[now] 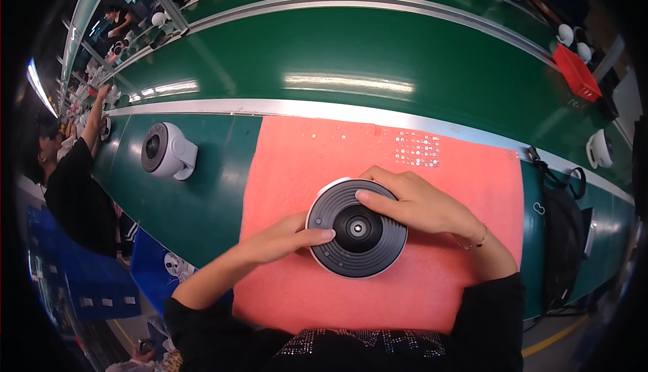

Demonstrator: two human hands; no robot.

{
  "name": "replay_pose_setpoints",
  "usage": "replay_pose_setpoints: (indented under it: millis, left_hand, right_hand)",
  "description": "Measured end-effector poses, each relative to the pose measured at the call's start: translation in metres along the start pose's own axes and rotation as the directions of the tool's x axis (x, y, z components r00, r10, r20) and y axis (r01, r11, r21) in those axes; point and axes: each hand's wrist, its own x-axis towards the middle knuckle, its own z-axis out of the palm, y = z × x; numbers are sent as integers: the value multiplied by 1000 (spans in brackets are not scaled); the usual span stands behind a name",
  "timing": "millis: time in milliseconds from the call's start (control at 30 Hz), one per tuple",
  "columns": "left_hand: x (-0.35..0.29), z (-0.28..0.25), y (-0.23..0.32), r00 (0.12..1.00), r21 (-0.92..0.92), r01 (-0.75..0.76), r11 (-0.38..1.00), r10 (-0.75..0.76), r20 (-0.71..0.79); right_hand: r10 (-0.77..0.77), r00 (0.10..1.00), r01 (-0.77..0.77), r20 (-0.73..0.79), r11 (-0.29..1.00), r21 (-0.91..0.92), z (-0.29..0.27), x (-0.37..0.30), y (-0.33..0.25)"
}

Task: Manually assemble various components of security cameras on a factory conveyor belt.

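Note:
Both my hands hold a security camera (354,262) above a pink cloth (283,304). Its round, dark grey ringed face and central lens are turned up, with a white shell showing at the upper rim. My left hand (287,238) grips the left side, thumb on the face beside the lens. Around the upper right edge wraps my right hand (425,203), its thumb lying on the grey rings. The fingers beneath the camera are hidden. Beyond it, rows of small shiny round pieces (417,149) lie on the cloth, with a few loose ones to their left.
Another white camera (179,153) stands on the green bench to the left. Past the metal rail runs a green conveyor belt (324,48). A red bin (577,74) and a white camera (599,149) are at right, near a black bag (565,237). A co-worker (81,183) reaches forward at far left.

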Motion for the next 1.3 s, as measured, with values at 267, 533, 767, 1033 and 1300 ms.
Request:
replay_pose_setpoints:
  millis: [267,533,767,1033,1300]
  left_hand:
    - [-6,28,37,702,631,-483,607,699,-135]
    - [20,26,55,630,655,-526,542,766,-128]
    - [76,2,45,534,-206,-846,492,781,-325]
    - [123,48,65,555,-466,-827,314,582,-594]
    - [144,46,78,427,-435,-887,152,628,-651]
  right_hand:
    - [-443,811,476,-382,880,-10,4,-13,-16]
    - [-391,764,414,-513,907,-76,-19,-10,-7]
    - [-464,689,612,-556,784,104,-17,-3,-5]
    - [-495,511,560,-703,812,-165,-13,4,-2]
    - [-572,436,574,-695,771,-274,-25,7,3]
